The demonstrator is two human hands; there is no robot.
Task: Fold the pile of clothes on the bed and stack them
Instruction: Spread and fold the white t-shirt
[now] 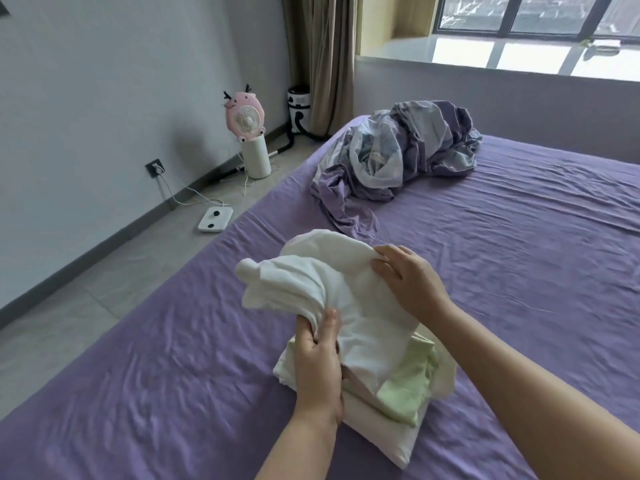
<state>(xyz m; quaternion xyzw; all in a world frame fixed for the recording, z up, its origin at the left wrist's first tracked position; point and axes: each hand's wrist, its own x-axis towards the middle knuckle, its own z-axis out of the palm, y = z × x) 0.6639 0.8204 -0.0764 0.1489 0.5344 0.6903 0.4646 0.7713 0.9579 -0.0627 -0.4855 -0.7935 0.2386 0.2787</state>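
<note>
Both hands, left hand (317,358) and right hand (408,282), grip the white garment (311,282) above green clothes (408,386); no writing shows.

Pretty bright overall, lit by daylight from the window (540,15) in the upper right. The sill (485,51) below it is blown out with white glare, so detail there is lost. Soft shadows are thrown leftward, like the one beside the pink fan (243,116) on the wall. Wide-angle bending is seen at the edges, where the wall lines and curtain (318,60) lean. Things look a bit soft and smeary everywhere, compression more than focus.
</note>
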